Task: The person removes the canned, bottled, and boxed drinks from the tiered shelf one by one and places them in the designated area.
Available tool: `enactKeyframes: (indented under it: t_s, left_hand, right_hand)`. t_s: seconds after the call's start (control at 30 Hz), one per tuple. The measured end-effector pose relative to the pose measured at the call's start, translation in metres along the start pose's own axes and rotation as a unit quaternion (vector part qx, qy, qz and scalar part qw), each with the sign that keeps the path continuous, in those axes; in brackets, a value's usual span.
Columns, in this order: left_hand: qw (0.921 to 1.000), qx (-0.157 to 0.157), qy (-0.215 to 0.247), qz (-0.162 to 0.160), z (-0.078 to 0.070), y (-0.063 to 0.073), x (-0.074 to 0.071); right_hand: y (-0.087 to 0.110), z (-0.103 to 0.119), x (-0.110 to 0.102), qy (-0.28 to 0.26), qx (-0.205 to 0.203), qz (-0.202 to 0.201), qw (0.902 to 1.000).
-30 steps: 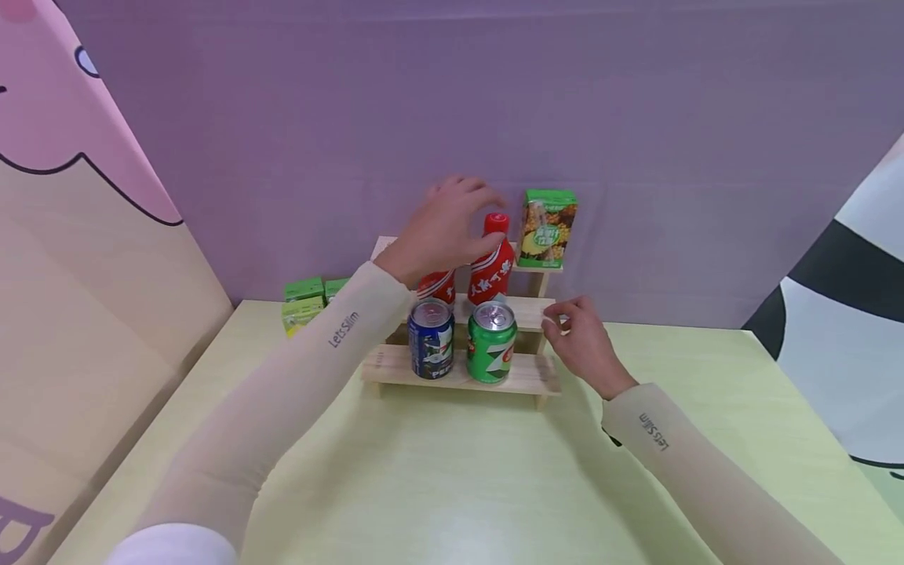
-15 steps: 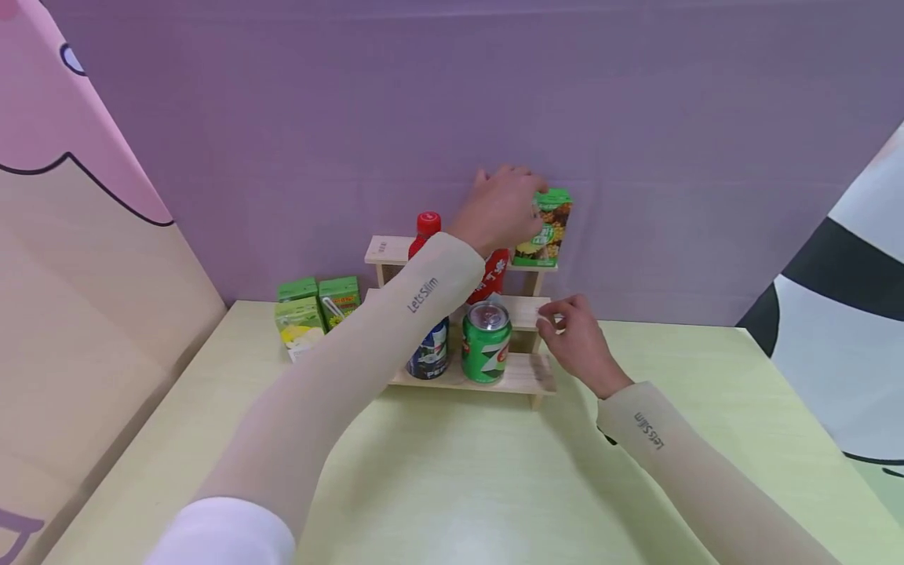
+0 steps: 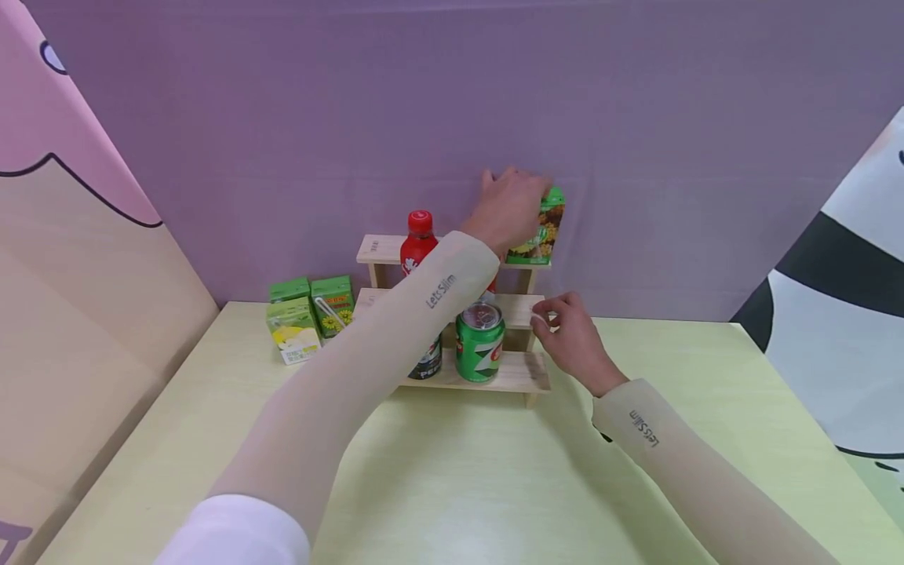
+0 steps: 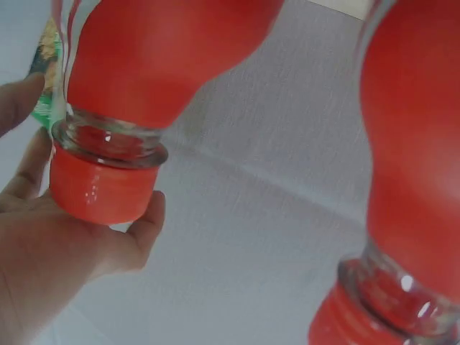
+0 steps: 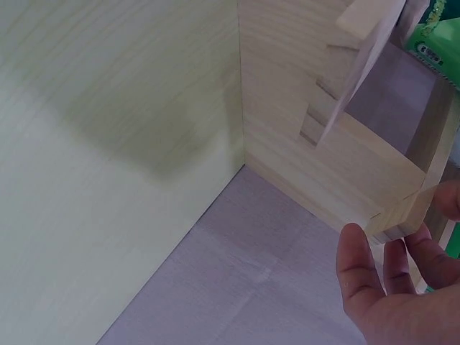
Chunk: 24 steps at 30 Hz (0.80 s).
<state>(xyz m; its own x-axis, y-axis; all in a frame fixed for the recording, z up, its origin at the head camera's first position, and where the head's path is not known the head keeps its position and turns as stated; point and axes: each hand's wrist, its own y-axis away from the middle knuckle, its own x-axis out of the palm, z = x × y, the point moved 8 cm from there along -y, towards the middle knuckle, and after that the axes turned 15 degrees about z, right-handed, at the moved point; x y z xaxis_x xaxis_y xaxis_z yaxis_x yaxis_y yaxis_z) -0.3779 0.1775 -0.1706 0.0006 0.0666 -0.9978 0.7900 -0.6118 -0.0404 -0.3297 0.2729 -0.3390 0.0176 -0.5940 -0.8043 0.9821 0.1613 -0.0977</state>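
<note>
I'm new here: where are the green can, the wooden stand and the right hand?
Green can (image 3: pixel 477 351): head view, middle of its side.
Wooden stand (image 3: pixel 524 375): head view, bare right end of the lowest step.
Right hand (image 3: pixel 574 340): head view, middle of the hand.

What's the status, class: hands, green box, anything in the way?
Left hand at green box, grip unclear. Right hand gripping wooden stand at its middle step. Red bottle close to left hand, possible snag.
</note>
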Motion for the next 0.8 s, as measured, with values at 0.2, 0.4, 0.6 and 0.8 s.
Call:
enactKeyframes:
  t_s: [0.2,0.4,0.6,0.8]
  left_hand:
    - [0.9979,0.037,0.054,-0.006,-0.004,0.004,0.001]
    - [0.9899,0.053,0.131,-0.001,-0.001,0.007,-0.001]
    - [0.9773,0.051,0.202,-0.037,0.010,0.022,-0.024]
    - [0.9703,0.061,0.204,-0.116,0.027,0.043,-0.049]
  right_hand:
    - [-0.001,0.003,0.000,0.003,-0.008,0.002,1.0000]
    - [0.000,0.003,0.000,0.001,-0.008,0.007,0.9999]
    - [-0.002,-0.003,0.001,-0.004,0.016,0.018,0.9997]
    - [-0.006,-0.003,0.000,0.000,0.011,0.015,0.9998]
